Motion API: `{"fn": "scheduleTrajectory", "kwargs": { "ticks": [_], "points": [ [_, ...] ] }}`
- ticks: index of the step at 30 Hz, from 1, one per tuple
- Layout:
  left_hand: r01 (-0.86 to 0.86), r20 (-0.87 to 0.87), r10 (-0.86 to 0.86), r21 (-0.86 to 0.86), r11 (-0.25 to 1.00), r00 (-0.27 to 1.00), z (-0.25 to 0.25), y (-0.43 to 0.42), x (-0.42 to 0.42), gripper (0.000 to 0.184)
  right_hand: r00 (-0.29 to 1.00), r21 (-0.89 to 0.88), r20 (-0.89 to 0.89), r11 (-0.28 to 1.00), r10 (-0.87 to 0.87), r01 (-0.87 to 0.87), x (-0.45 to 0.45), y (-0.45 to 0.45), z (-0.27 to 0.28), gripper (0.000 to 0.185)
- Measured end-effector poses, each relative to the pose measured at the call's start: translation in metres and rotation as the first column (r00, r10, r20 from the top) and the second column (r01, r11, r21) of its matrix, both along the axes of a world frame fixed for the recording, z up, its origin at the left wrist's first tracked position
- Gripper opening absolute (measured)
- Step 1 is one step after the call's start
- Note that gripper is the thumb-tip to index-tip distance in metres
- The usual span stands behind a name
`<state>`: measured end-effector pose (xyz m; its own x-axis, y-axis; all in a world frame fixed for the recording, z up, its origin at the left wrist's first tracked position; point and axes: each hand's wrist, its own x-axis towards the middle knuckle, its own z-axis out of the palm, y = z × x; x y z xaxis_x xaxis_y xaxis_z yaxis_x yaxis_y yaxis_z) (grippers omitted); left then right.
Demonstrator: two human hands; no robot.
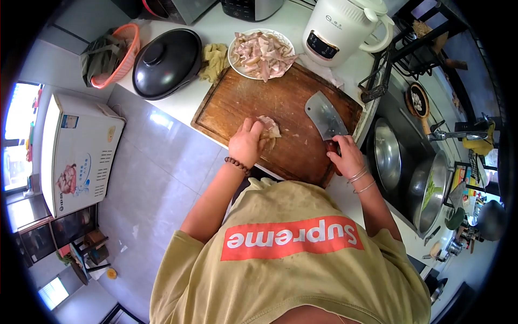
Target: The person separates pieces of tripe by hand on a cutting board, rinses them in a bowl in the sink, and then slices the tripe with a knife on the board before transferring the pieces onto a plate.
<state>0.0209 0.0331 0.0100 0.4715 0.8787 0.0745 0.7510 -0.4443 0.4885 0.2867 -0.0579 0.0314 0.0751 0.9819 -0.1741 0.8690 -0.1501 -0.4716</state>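
On a worn, scratched wooden cutting board [226, 94], the left hand [247, 141] curls its fingers over a soft, pale-pink meat piece [271, 128] near the near edge. The right hand [347, 155] grips a broad, smooth metal cleaver [326, 116] by its reddish-brown handle [331, 145]. The cleaver is over the board's right part — long axis slanting, blade end pointing away and leftward. Beyond — floppy meat strips [264, 53] heap a round white plate [237, 69].
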Motion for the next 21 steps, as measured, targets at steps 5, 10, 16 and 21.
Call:
{"fn": "scheduleTrajectory", "kwargs": {
  "ticks": [5,10,16,21],
  "points": [
    [-0.037,0.072,0.037,-0.002,0.999,0.997,0.0031,-0.003,0.0022,0.035,1.0,0.002,0.01,1.0,0.009,-0.009,0.0001,0.0,-0.0022,0.04],
    [0.023,0.02,-0.022,-0.026,0.999,1.0,0.0022,0.0003,0.0025,0.037,1.0,0.012,0.004,1.0,0.019,-0.019,0.0001,0.0006,-0.0018,0.039],
    [0.046,0.008,-0.045,-0.066,0.997,0.999,0.0026,-0.0024,0.001,0.036,1.0,0.006,-0.005,1.0,-0.008,0.008,-0.0007,-0.0002,-0.0039,0.039],
    [0.013,0.081,-0.008,-0.062,0.998,0.997,-0.0023,-0.0044,-0.0003,0.027,0.999,0.065,0.029,0.998,-0.021,0.019,-0.0016,-0.0008,-0.0036,0.039]
  ]
}}
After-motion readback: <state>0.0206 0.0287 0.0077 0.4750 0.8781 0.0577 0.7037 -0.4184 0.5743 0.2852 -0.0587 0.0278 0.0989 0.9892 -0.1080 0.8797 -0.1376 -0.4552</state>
